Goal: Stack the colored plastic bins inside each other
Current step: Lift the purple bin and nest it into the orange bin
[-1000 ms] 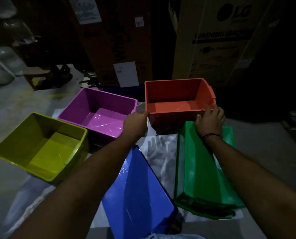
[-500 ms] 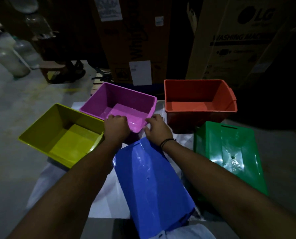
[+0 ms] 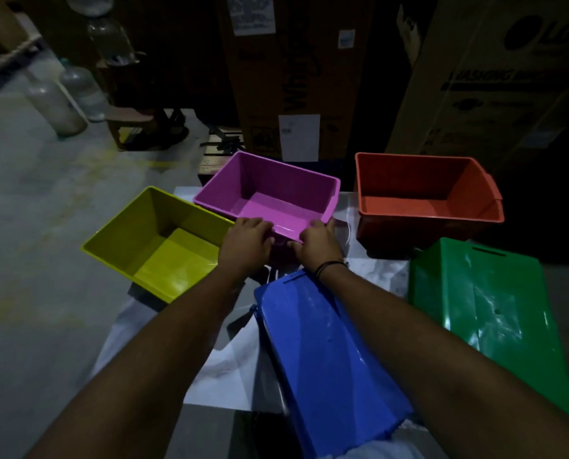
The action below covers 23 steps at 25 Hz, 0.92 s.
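Left hand (image 3: 246,241) and right hand (image 3: 319,245) both closed on near rim of purple bin (image 3: 270,197), fingers curled over the edge, left at its near-left corner, right at its near-right corner. Dark band round right wrist. Bin open side up, near edge seemingly tipped up a little; whether clear of the surface, cannot tell.

Just left of the hands, touching or nearly touching the purple one: yellow bin (image 3: 157,243), open side up, empty. Directly under the right forearm, close to the body: blue bin (image 3: 329,356), upside down, bottom facing up, far corner just below the right wrist. Right of that, apart from it: green bin (image 3: 488,313), also upside down. Beyond green, right of purple with a gap between: orange bin (image 3: 425,190), open side up, empty.

All five on or over pale plastic sheet (image 3: 237,362) spread across the work surface.

Further out, dim: tall cardboard boxes (image 3: 495,81) behind the bins, one printed with washing machine lettering. Clear plastic bottles (image 3: 61,104) on concrete floor (image 3: 35,210) at far left.
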### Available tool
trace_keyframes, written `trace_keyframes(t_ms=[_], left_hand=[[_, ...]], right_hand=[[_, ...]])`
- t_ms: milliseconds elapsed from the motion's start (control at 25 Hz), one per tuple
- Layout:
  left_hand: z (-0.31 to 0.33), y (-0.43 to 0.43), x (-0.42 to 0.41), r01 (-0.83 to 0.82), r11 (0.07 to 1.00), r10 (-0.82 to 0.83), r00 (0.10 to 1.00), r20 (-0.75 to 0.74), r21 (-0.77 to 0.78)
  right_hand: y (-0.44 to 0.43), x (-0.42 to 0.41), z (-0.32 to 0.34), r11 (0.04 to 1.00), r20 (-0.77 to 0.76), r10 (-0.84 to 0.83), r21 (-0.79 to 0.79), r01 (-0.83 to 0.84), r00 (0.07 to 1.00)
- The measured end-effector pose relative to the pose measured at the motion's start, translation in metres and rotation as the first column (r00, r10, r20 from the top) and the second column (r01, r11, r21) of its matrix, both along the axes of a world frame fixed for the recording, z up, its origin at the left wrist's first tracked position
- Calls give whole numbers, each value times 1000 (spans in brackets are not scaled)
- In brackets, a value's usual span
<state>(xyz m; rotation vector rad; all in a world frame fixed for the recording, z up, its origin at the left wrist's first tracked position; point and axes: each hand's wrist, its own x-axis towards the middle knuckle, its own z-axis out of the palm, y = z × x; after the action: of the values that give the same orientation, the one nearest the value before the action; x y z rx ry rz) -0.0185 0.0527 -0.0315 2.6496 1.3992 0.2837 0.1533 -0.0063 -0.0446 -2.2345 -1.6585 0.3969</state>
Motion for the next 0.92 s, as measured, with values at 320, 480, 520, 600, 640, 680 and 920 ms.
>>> trace_keyframes(t_ms=[320,480,520,600,640,680,920], left_hand=[[13,37,-36,-185,982,186,982,32,-30],[13,53,-58,-318,945,324,940,107,-75],[14,55,-59,-319,946,323,938,126,-56],[20,54,-54,-292,956,284,937,201,11],[24,53,-50,-282,959,265,929,258,30],[29,52,-44,-279,959,254,916,310,38],[72,36,26,-184,976,111,878,466,114]], right_hand=[[12,28,37,937,16,142,321,-140,990],[11,59,56,885,31,219,414,-212,975],[9,66,63,864,52,241,442,-239,969],[6,79,75,824,83,273,493,-277,959],[2,85,82,813,84,279,510,-282,957],[-1,91,87,809,74,273,522,-271,959],[-36,156,108,749,-26,51,662,-21,998]])
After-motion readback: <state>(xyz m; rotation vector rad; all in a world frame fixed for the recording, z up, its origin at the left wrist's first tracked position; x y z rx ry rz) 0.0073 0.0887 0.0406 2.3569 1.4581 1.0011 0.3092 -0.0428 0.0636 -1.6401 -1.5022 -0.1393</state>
